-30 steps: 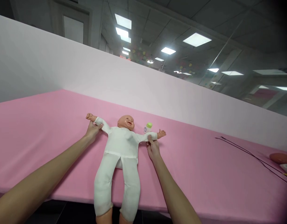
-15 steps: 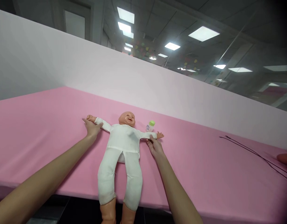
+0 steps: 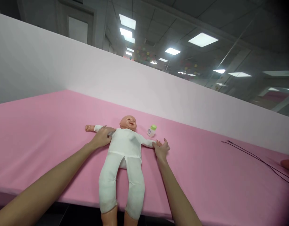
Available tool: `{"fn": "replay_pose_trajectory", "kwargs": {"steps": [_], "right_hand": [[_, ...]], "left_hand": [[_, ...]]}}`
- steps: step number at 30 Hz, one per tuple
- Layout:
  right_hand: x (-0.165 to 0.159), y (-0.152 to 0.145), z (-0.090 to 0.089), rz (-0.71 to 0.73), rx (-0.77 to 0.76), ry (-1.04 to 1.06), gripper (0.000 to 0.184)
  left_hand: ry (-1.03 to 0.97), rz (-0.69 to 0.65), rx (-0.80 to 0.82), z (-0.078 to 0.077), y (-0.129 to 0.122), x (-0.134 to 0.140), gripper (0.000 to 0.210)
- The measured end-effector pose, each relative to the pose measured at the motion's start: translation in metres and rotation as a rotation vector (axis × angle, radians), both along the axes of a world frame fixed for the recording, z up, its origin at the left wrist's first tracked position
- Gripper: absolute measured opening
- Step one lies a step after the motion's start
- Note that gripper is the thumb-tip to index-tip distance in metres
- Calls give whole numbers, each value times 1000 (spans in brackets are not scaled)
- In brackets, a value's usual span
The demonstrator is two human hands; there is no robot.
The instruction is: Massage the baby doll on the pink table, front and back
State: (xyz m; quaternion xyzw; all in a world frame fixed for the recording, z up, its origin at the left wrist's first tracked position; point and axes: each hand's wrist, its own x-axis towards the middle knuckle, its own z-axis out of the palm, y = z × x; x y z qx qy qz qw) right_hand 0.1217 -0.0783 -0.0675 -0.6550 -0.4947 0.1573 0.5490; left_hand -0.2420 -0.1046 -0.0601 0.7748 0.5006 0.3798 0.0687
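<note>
Doll [image 3: 124,144] lay face-up on the pink tabletop [image 3: 198,169], left hand [image 3: 102,138] over one sleeve [image 3: 98,128], grip unclear, right hand [image 3: 161,151] with fingers [image 3: 165,142] spread loosely near the opposite cuff [image 3: 150,143].

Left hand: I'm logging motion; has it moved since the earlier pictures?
Yes: against the pink table's back corner, the left hand has shifted right, toward the doll's torso.

Doll [image 3: 125,142] on table [image 3: 193,175]; bottle [image 3: 151,131] right of its head [image 3: 128,122] (wall [image 3: 146,86] behind both); cables [image 3: 258,157] farther right.
</note>
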Motion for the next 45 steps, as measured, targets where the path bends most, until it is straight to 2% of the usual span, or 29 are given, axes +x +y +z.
{"fn": "replay_pose_trajectory", "kwargs": {"steps": [2, 4, 6, 10, 12, 16, 21, 26, 30, 33, 37, 39, 42, 45], "right_hand": [[-7, -8, 6, 48, 14, -63, 77], [-18, -17, 14, 166, 49, -183, 58], [-30, -24, 20, 294, 70, -343, 47], [-44, -30, 21, 568, 19, -448, 45], [-47, -28, 17, 638, 30, -463, 46], [-53, -18, 7, 576, 63, -504, 48], [-61, -7, -2, 573, 78, -511, 50], [-62, -11, -5, 572, 81, -558, 49], [-63, -21, -2, 532, 72, -607, 49], [-63, -27, 2, 498, 73, -620, 48], [-62, -35, 8, 535, 146, -548, 43], [-65, -40, 11, 598, 176, -475, 42], [-72, -46, 13, 700, 199, -436, 45], [-75, -46, 14, 707, 226, -453, 43]], "left_hand": [[75, -78, -14, 5, -3, 0, 54], [95, -93, -9, 7, -4, -2, 49], [106, -92, -3, 5, -4, -3, 47], [112, -43, 25, -2, -1, -1, 53], [105, -21, 41, -4, 1, 4, 51], [99, 32, 56, -8, 9, 11, 45], [75, 181, 93, -14, 19, 11, 48], [51, 136, 135, -17, 17, 9, 53], [-63, 146, 211, -15, 12, 10, 53], [-200, 99, 188, -10, 5, 13, 43], [-287, 19, 32, 2, -9, 24, 35], [-272, 17, -8, 9, -17, 32, 35], [-194, -35, 14, 19, -29, 45, 35], [-122, -100, 35, 29, -38, 55, 33]]}}
